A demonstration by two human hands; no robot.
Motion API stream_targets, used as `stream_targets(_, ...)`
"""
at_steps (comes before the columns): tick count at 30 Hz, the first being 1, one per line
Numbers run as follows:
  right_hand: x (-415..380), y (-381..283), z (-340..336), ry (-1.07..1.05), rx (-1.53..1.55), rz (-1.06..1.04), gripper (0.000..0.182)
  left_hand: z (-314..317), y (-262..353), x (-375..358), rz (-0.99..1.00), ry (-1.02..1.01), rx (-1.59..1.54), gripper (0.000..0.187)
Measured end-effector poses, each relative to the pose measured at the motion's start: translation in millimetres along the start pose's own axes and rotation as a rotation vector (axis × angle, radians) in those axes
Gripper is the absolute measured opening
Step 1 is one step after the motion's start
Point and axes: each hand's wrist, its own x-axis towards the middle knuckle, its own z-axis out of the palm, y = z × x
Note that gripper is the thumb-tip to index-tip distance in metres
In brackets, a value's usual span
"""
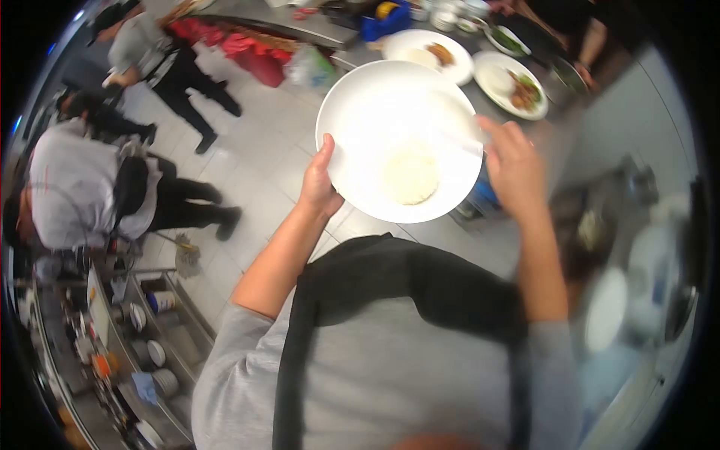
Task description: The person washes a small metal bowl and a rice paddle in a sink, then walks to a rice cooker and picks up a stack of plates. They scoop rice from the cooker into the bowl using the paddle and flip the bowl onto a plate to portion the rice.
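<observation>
A large white plate (375, 112) with a round mound of white rice (410, 175) near its lower middle is held up in front of me. My left hand (322, 180) grips the plate's left rim, thumb on top and the other fingers hidden beneath. At the right rim is my right hand (514, 161), its fingers bent; something pale and blurred lies between them and the plate, too smeared to name. Past the plate, two plates of food (491, 90) (390, 49) stand on the metal counter.
Several co-workers (79, 184) (161, 64) in dark trousers stand at the left. Another person's arms (592, 49) reach over the counter at the top right. Metal shelving (180, 337) with bowls is at the lower left, and a blurred white plate (606, 309) is at the right.
</observation>
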Motion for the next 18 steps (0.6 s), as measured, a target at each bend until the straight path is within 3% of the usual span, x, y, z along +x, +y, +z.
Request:
stream_targets(4,46.0,-70.2,66.6,-0.287,0.171,-0.198,0.043,-55.3,44.5,-7.0,0.139,0.124,-0.054,0.062)
stream_targets(7,84.8,-95.9,97.1,-0.212,0.297,-0.152,0.044,-89.3,68.1,-16.7,0.241,0.226,-0.087,0.059)
stream_targets(10,130.1,-113.6,143.9,-0.468,0.276,-0.414,0.044,-136.5,95.8,-15.7,0.299,0.323,-0.128,0.057)
stream_targets(14,213.9,-116.7,216.3,-0.305,0.519,-0.295,0.044,-184.9,118.3,14.4,0.341,0.476,-0.216,0.059)
stream_targets(17,273.0,-117.6,280.8,-0.401,0.676,-0.172,0.043,-224.8,138.3,16.4,0.44,0.608,-0.266,0.058)
stream_targets(18,287.8,-116.7,311.4,-0.555,0.895,-0.038,0.044,-240.0,144.3,15.5,0.473,0.646,-0.252,0.058)
